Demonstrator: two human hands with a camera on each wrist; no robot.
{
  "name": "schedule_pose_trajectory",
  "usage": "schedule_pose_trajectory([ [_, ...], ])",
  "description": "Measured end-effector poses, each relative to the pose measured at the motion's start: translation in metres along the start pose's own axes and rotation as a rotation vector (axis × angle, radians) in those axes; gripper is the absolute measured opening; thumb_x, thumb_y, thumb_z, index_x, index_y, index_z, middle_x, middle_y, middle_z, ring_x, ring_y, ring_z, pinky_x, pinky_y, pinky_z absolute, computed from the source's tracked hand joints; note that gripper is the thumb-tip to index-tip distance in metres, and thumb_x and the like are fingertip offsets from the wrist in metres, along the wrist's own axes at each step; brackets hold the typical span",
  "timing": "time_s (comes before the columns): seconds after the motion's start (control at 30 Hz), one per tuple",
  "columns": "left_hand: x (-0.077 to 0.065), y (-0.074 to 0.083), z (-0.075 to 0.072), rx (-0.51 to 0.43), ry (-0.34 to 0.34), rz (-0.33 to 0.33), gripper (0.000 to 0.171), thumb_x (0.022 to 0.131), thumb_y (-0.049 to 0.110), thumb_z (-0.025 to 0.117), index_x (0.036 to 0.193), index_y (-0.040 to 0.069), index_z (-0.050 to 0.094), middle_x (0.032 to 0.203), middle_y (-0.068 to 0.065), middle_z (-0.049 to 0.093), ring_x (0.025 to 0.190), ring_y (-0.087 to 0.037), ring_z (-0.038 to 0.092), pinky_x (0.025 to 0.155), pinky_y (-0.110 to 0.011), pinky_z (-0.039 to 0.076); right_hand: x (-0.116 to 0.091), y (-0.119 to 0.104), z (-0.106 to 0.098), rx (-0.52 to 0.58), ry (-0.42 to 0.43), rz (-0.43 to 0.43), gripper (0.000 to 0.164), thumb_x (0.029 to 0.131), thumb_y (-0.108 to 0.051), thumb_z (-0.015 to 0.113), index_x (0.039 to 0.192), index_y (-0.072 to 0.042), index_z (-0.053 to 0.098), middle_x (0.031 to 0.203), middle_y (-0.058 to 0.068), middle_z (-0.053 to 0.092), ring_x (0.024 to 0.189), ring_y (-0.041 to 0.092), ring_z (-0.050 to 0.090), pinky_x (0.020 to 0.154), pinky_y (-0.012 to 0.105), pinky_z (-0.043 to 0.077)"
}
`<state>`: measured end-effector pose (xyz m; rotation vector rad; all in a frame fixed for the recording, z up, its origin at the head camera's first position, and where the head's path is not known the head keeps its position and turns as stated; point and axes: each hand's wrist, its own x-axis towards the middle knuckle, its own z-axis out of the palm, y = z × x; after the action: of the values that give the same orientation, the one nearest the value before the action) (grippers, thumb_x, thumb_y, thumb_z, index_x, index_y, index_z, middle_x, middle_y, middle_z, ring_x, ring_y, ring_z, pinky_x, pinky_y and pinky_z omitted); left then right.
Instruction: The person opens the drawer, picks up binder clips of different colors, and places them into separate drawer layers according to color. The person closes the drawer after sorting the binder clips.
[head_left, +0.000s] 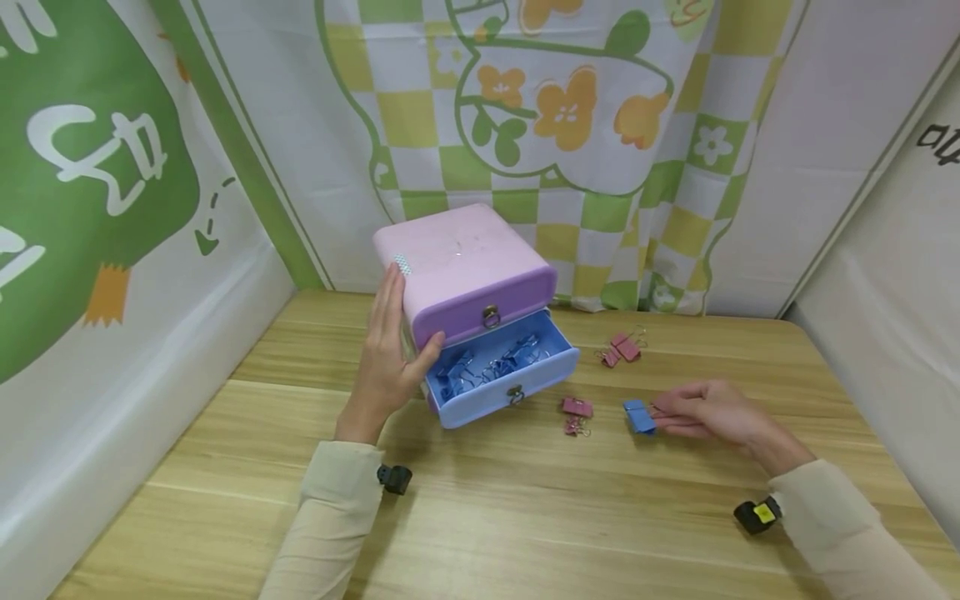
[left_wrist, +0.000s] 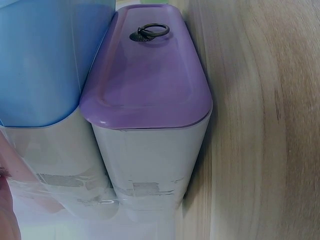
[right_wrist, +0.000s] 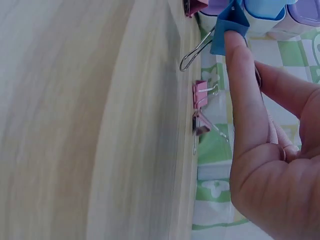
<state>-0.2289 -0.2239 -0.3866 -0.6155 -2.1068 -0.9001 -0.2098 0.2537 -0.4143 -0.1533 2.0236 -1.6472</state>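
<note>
My right hand pinches a blue binder clip between thumb and fingers, close over the table. In the right wrist view, the same blue clip sits at the fingertips with a wire handle sticking out. My left hand rests against the left side of a small drawer box, its thumb at the front edge of the upper part. The box has a pink top and a purple upper drawer. Below that, a light blue drawer is pulled out, with several blue binder clips inside.
Two pink binder clips lie right of the box near the curtain. Two more pink clips lie between the open drawer and my right hand. A purple bottom drawer with a ring pull shows in the left wrist view.
</note>
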Motion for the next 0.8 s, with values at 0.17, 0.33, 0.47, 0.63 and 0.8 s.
schedule_pose_trajectory([
  [0.17, 0.0, 0.001, -0.001, 0.002, -0.007, -0.005, 0.091, 0.097, 0.038, 0.065, 0.169, 0.005, 0.019, 0.178, -0.013, 0.016, 0.166, -0.034, 0.017, 0.135, -0.056, 0.02, 0.002, -0.006, 0.003, 0.051, -0.029, -0.018, 0.06, 0.11, -0.018, 0.057, 0.149, 0.023, 0.038, 0.118, 0.004, 0.079, 0.106, 0.009, 0.077, 0.097, 0.029, 0.063],
  [0.33, 0.001, 0.001, -0.001, 0.003, -0.02, -0.017, 0.092, 0.1, 0.048, 0.061, 0.169, 0.006, 0.018, 0.179, -0.011, 0.015, 0.166, -0.031, 0.015, 0.136, -0.055, 0.02, 0.003, -0.019, 0.005, 0.1, -0.037, -0.034, 0.055, 0.109, -0.017, 0.058, 0.147, 0.02, 0.045, 0.114, 0.0, 0.08, 0.106, 0.009, 0.077, 0.098, 0.027, 0.062],
  [0.47, 0.001, 0.002, -0.001, 0.0, -0.016, -0.017, 0.092, 0.1, 0.049, 0.06, 0.169, 0.006, 0.018, 0.179, -0.011, 0.015, 0.166, -0.032, 0.016, 0.135, -0.056, 0.02, 0.005, -0.033, 0.007, 0.095, -0.041, -0.06, 0.044, 0.109, -0.017, 0.058, 0.141, 0.014, 0.056, 0.112, -0.001, 0.08, 0.106, 0.009, 0.077, 0.098, 0.027, 0.062],
  [0.63, 0.001, 0.002, -0.001, 0.008, -0.014, -0.014, 0.092, 0.101, 0.052, 0.058, 0.169, 0.006, 0.017, 0.179, -0.011, 0.015, 0.166, -0.03, 0.016, 0.135, -0.055, 0.02, 0.005, -0.055, 0.014, 0.085, -0.018, -0.072, 0.041, 0.109, -0.017, 0.059, 0.139, 0.011, 0.059, 0.109, -0.002, 0.08, 0.103, 0.008, 0.078, 0.097, 0.027, 0.062],
  [0.8, 0.001, 0.001, 0.0, 0.006, -0.011, -0.012, 0.092, 0.1, 0.05, 0.059, 0.169, 0.006, 0.017, 0.179, -0.01, 0.015, 0.166, -0.03, 0.016, 0.135, -0.055, 0.02, 0.007, -0.077, 0.022, 0.117, -0.012, -0.088, 0.026, 0.107, -0.018, 0.063, 0.125, -0.002, 0.072, 0.108, 0.002, 0.08, 0.099, 0.008, 0.079, 0.093, 0.025, 0.064],
])
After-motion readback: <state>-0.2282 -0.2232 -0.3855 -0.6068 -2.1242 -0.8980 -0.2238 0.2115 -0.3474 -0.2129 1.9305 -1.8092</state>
